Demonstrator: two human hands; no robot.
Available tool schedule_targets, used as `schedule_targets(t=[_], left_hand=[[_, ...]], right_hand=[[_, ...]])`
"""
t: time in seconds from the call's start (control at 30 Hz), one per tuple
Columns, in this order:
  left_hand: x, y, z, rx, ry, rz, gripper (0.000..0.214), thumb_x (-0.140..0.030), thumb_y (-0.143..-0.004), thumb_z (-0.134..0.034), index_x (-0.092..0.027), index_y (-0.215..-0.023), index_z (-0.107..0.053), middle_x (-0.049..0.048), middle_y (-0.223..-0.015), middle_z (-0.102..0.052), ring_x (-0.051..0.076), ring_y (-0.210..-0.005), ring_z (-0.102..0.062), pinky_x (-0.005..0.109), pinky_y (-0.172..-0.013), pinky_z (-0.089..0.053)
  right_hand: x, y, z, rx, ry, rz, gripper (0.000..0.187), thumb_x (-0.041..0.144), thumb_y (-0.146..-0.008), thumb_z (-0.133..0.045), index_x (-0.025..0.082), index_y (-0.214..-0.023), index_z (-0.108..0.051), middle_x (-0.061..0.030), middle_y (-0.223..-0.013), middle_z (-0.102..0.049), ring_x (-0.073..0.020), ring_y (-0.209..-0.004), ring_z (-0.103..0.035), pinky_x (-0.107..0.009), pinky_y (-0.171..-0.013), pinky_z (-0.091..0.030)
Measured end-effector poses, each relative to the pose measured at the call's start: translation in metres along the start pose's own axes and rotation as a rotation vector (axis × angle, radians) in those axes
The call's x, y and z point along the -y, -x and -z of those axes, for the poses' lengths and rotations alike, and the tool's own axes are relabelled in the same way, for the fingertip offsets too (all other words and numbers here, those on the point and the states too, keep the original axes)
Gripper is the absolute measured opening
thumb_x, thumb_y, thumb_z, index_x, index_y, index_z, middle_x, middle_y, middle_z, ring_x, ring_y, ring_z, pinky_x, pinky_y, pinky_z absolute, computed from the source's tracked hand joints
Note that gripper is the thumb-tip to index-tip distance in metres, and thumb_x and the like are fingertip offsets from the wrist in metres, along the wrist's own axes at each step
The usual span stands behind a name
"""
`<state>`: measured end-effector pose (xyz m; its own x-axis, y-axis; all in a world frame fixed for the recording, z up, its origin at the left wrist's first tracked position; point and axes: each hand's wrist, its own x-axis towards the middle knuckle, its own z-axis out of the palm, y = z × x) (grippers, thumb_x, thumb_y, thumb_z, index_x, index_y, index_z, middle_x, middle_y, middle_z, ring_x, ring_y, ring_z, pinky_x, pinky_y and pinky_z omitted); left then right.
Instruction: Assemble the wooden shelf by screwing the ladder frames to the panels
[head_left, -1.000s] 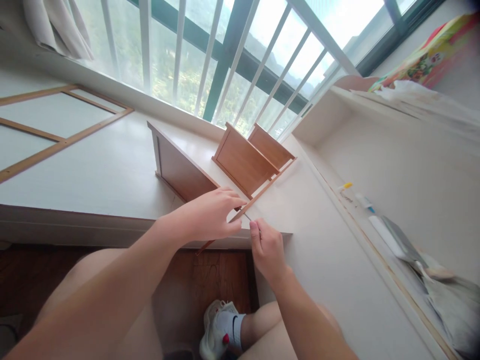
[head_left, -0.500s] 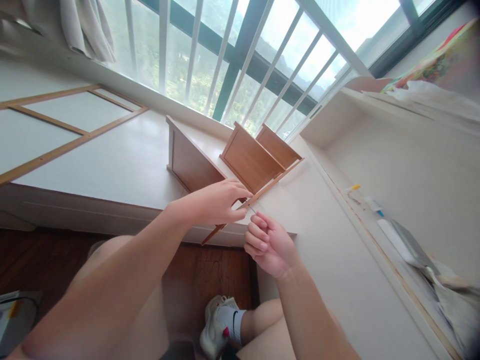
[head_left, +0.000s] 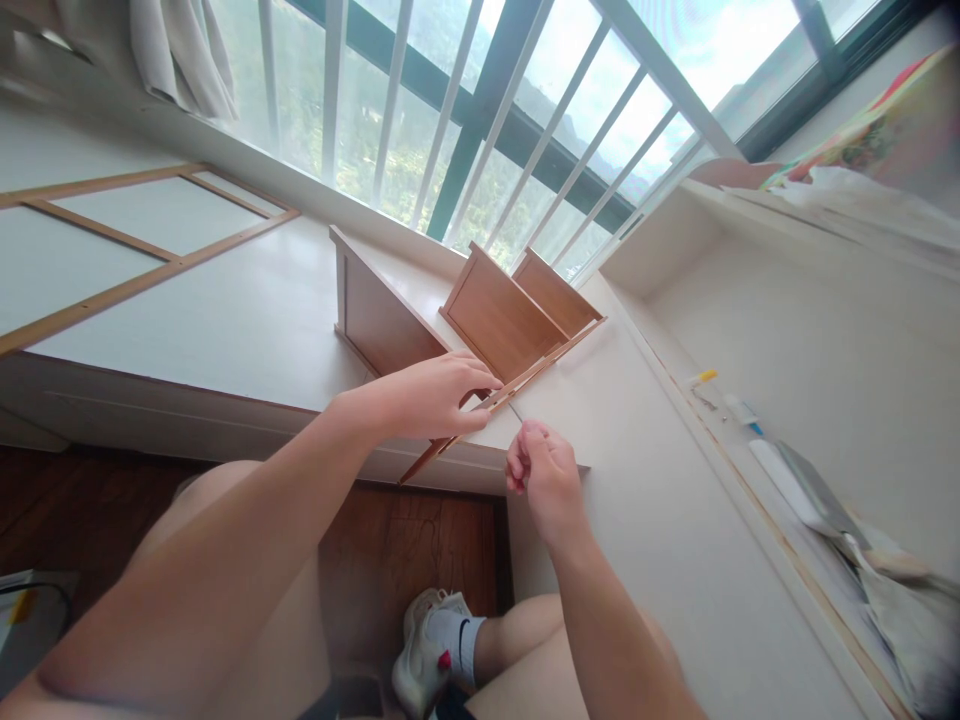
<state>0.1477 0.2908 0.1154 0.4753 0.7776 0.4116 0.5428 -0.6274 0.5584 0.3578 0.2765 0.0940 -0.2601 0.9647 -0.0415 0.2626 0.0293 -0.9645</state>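
Wooden slats of a thin light-brown lattice frame (head_left: pixel 112 260) lie flat on the white sill-like surface (head_left: pixel 247 320) at the far left, below a grey curtain (head_left: pixel 180 50) and a window with white bars (head_left: pixel 480 90). Right of the frame, on the same white surface, stands a brown wooden rack of three upright panels joined by a thin wooden rail (head_left: pixel 487 330); the panels lean away toward the window, and the rail runs along their near edge and sticks out past the surface's front edge above the dark wood floor (head_left: pixel 405 540).

Coming in from the lower left, the left hand (head_left: pixel 431 395) lies on the near end of the rack, its fingers curled over the rail and its thumb beneath, pinching the rail where it meets the nearest panel. Just right of it, the right hand (head_left: pixel 544 470) is closed into a loose fist around a thin metal tool (head_left: pixel 514 411), whose tip points up at the rail close to the left fingertips; whether the tip touches the wood cannot be told. Below the hands are bare knees and a foot in a white sock and sneaker (head_left: pixel 435 645).

Further right, a white shelf unit (head_left: pixel 787 330) carries small items along its ledge: a yellow-capped piece (head_left: pixel 703 378), a white tube with a blue end (head_left: pixel 744 412) and a flat grey-and-white tool (head_left: pixel 806 485).
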Motion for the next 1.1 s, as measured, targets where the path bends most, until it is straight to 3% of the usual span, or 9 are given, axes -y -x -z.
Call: schedule_targets(t=[0.1, 0.2, 0.77, 0.9, 1.0, 1.1], left_hand=[[0.001, 0.001, -0.001, -0.009, 0.005, 0.010, 0.030, -0.033, -0.086, -0.049, -0.019, -0.106, -0.067, 0.0057, -0.102, -0.067, 0.021, -0.105, -0.055, 0.031, -0.095, -0.041], [0.001, 0.001, -0.002, -0.014, 0.004, 0.011, 0.031, -0.034, -0.086, -0.050, -0.018, -0.107, -0.067, 0.0059, -0.101, -0.068, 0.021, -0.105, -0.056, 0.031, -0.095, -0.041], [0.002, -0.001, -0.002, -0.002, -0.026, -0.002, 0.031, -0.034, -0.087, -0.049, -0.019, -0.107, -0.067, 0.0053, -0.100, -0.067, 0.020, -0.102, -0.056, 0.031, -0.093, -0.040], [0.002, -0.001, -0.003, -0.013, -0.018, -0.002, 0.031, -0.034, -0.087, -0.049, -0.020, -0.107, -0.068, 0.0054, -0.099, -0.067, 0.021, -0.102, -0.056, 0.031, -0.092, -0.040], [0.002, -0.001, -0.004, -0.015, -0.015, 0.004, 0.031, -0.034, -0.087, -0.049, -0.019, -0.108, -0.068, 0.0057, -0.098, -0.067, 0.021, -0.101, -0.056, 0.032, -0.092, -0.041], [0.002, 0.000, -0.004, -0.012, -0.027, 0.004, 0.032, -0.033, -0.087, -0.049, -0.019, -0.109, -0.067, 0.0060, -0.099, -0.067, 0.021, -0.102, -0.056, 0.032, -0.093, -0.040]], right_hand=[[-0.004, 0.001, 0.002, -0.087, 0.500, 0.239, 0.038, 0.044, -0.096, -0.036, 0.020, -0.067, -0.039, 0.0033, -0.056, -0.042, -0.0107, -0.052, -0.040, -0.025, -0.055, -0.028], [-0.005, -0.001, 0.004, -0.088, 0.735, 0.334, 0.034, 0.039, -0.098, -0.032, 0.021, -0.071, -0.039, 0.0028, -0.059, -0.043, -0.0117, -0.054, -0.038, -0.026, -0.057, -0.024], [-0.019, -0.007, 0.004, -0.156, 1.050, 0.494, 0.030, 0.034, -0.100, -0.029, 0.020, -0.077, -0.044, -0.0019, -0.069, -0.054, -0.0143, -0.062, -0.045, -0.028, -0.059, -0.022], [-0.020, -0.008, -0.001, -0.145, 0.831, 0.399, 0.034, 0.038, -0.099, -0.030, 0.020, -0.072, -0.041, 0.0006, -0.062, -0.047, -0.0129, -0.057, -0.041, -0.028, -0.058, -0.023], [-0.017, -0.009, -0.007, -0.064, 0.382, 0.214, 0.040, 0.044, -0.097, -0.033, 0.021, -0.065, -0.037, 0.0034, -0.053, -0.040, -0.0112, -0.050, -0.038, -0.026, -0.053, -0.027], [-0.010, -0.010, -0.008, 0.123, -0.161, -0.089, 0.039, 0.046, -0.093, -0.037, 0.023, -0.063, -0.029, 0.0070, -0.044, -0.030, -0.0098, -0.039, -0.028, -0.024, -0.042, -0.021]])
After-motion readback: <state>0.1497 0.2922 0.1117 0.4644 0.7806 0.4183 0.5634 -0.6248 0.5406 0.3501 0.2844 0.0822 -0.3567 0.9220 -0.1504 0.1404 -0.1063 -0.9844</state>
